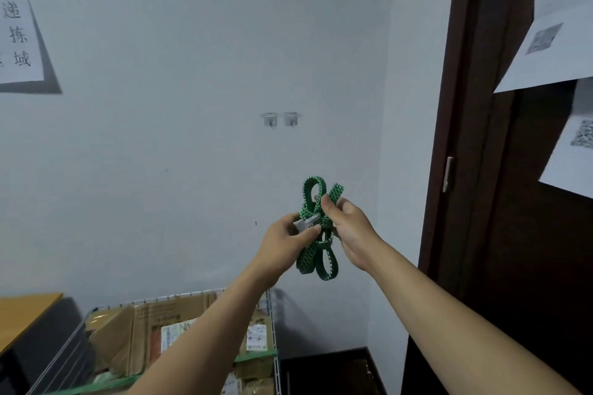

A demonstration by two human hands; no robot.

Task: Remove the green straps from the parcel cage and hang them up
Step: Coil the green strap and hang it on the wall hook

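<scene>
Nearest the camera, low in the view, the wire parcel cage (272,324) stands packed with cardboard parcels (150,330), and a green strap (256,356) appears to run along its front edge, so some strapping probably remains to come off. Above it both forearms reach forward and up. The left hand (285,242) pinches the grey buckle (307,222) between thumb and fingers, while the right hand (348,228) is closed around the gathered loops of a green strap bundle (316,261), one loop standing above the hands and others hanging below. Coiling the strap this way likely keeps it compact and offers a loop for hanging. Beyond, on the pale wall (160,154), two small hooks (282,119) sit side by side, well above the bundle and bare; the strap is not yet hung.
</scene>
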